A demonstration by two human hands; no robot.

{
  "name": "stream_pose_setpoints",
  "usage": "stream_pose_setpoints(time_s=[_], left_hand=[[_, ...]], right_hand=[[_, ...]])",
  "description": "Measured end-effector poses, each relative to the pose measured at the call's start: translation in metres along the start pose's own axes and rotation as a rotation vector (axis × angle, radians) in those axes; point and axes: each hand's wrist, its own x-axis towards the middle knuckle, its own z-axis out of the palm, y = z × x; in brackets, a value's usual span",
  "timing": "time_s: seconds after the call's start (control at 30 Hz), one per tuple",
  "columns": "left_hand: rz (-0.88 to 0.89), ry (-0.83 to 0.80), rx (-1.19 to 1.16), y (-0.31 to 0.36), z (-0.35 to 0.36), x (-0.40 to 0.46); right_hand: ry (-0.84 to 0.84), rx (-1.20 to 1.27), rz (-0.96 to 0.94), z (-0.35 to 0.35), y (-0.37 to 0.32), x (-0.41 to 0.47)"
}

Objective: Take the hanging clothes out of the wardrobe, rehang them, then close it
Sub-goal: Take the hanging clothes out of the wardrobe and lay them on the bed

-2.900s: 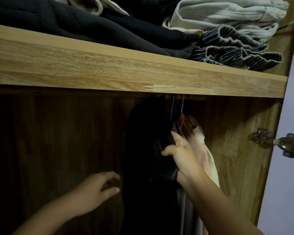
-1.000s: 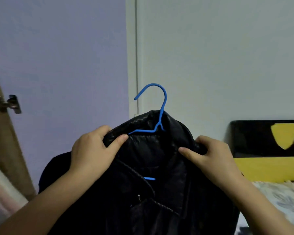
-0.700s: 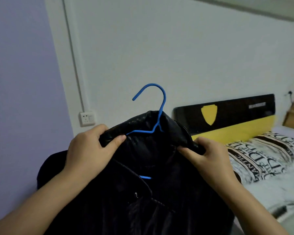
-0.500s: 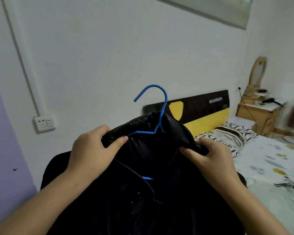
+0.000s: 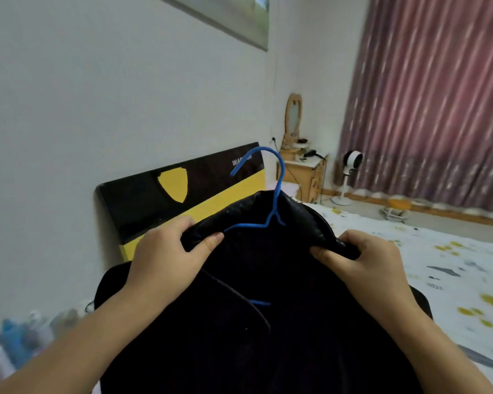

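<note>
Carrying the black jacket [image 5: 268, 322] on its blue hanger [image 5: 271, 200] above the bed [image 5: 453, 265], left hand [image 5: 165, 260] and right hand [image 5: 367, 263] each clamped on a shoulder; removal step, with laying down judged next.

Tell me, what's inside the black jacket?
A blue hanger is inside the black jacket. Its hook sticks out at the collar and a bit of its bar shows lower down. The rest is covered by the jacket, which both hands hold.

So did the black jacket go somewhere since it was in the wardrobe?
Yes. The black jacket, on its blue hanger, left the wardrobe; both hands hold it near the bed, its headboard behind.
</note>
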Motion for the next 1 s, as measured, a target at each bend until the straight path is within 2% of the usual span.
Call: stream_pose_setpoints(time_s=[0.47, 0.77, 1.0], left_hand=[[0.123, -0.306, -0.173, 0.049, 0.180, 0.076], [0.249, -0.514, -0.288, 0.044, 0.285, 0.162], [0.339, -0.793, -0.341, 0.022, 0.358, 0.215]], right_hand=[[0.171, -0.144, 0.277, -0.053, 0.130, 0.035], [0.307, -0.233, 0.404, -0.035, 0.185, 0.092], [0.350, -0.237, 0.515, -0.009, 0.238, 0.135]])
